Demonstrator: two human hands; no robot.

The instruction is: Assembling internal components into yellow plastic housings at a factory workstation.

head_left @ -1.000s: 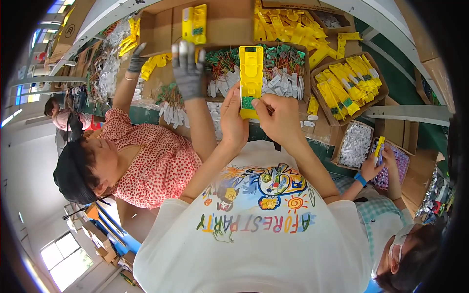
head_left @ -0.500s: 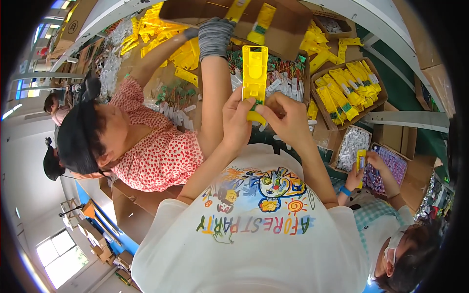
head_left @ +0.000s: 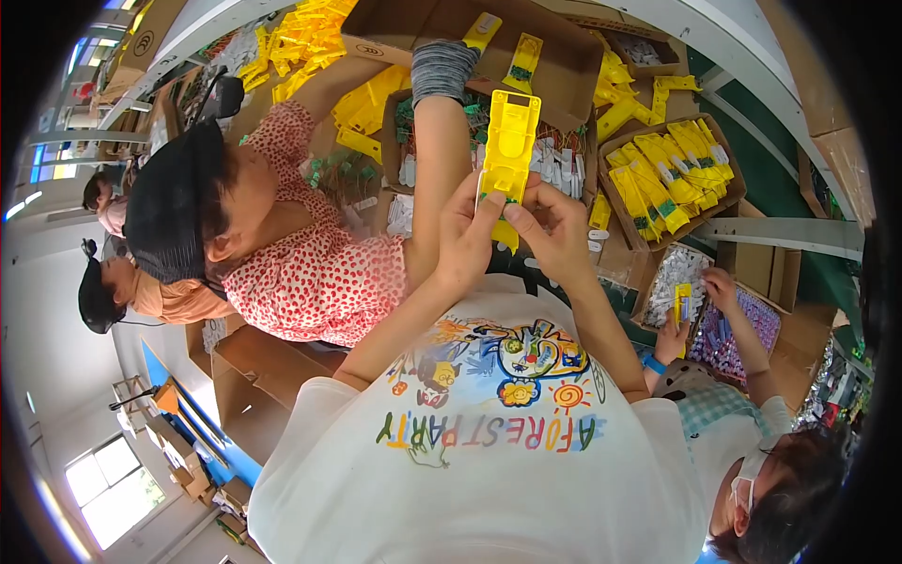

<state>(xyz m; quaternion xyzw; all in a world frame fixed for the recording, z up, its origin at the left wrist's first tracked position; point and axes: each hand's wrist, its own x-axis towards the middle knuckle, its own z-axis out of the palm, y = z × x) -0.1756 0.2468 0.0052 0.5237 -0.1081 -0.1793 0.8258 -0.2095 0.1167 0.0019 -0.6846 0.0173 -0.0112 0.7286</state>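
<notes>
In front of my chest, a long yellow plastic casing [head_left: 512, 141] stands with its hollow side toward me. My left hand [head_left: 465, 240] grips its lower left side, the thumb pressed near a small green circuit board [head_left: 498, 198] in the lower part. From the other side my right hand [head_left: 556, 235] pinches the same end, its thumb beside the board. Fingers behind the casing are partly hidden. Just beyond lies a cardboard box [head_left: 395, 155] holding white pieces [head_left: 564, 169] and green boards with wires.
At left a co-worker's gloved hand [head_left: 443, 70] reaches to a tilted cardboard box [head_left: 376, 47]. Filled yellow casings [head_left: 667, 174] lie in a box at right. Another co-worker holds a yellow casing [head_left: 682, 303] near white pieces [head_left: 678, 268] and purple cylinders [head_left: 738, 329]. Loose yellow casings [head_left: 310, 42] are piled far left.
My hands and the yellow casing have shifted slightly right. The left co-worker has leaned in, the gloved hand moving right. The right co-worker's free hand has moved up toward the white pieces.
</notes>
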